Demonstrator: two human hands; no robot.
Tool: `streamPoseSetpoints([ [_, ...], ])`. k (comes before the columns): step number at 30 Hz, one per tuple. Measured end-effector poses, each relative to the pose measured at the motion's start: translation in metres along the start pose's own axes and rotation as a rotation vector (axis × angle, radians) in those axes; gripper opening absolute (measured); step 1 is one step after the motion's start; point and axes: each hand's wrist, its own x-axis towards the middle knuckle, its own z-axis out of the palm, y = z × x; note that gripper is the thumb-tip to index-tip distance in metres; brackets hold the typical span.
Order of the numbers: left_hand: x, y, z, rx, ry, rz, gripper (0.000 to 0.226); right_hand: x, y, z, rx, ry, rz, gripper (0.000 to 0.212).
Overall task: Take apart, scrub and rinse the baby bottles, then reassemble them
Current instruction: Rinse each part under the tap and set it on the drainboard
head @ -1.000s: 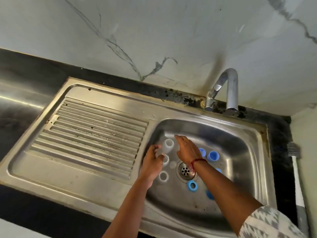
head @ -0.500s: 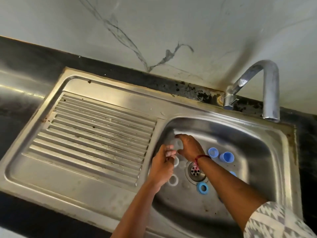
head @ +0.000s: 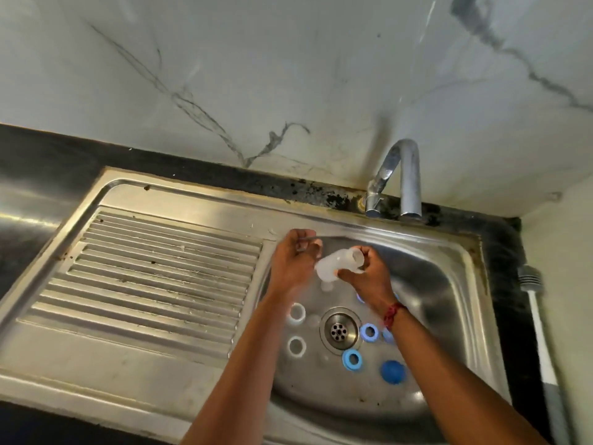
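Plastic bottle, tilted, gripped by fingers of right hand.

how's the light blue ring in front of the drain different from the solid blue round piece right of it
The light blue ring has an open hole through its middle; the solid blue piece is closed and domed. The ring is paler, the piece a deeper blue. The ring lies nearer the drain. Both are round, blue and lie loose on the sink floor.

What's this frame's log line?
right hand grips clear bottle | left hand at its base, grip unclear | rings, blue cap loose in sink | tap off
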Motion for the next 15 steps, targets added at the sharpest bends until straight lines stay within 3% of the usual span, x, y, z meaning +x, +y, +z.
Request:
streamPoseSetpoints([
  [4, 0.017, 0.018, 0.024, -0.006, 0.044, -0.045, 0.004, -0.01, -0.016, -0.024, 0.16, 0.019, -0.015, 0.054],
  [9, 0.027, 0.023, 0.06, 0.07, 0.072, -0.058, 0.012, -0.017, -0.019, -0.04, 0.198, 0.067, -0.044, 0.055],
  [15, 0.037, 0.036, 0.097, 0.305, 0.03, 0.051, 0.016, -0.014, -0.008, -0.049, 0.147, 0.113, -0.013, 0.049],
])
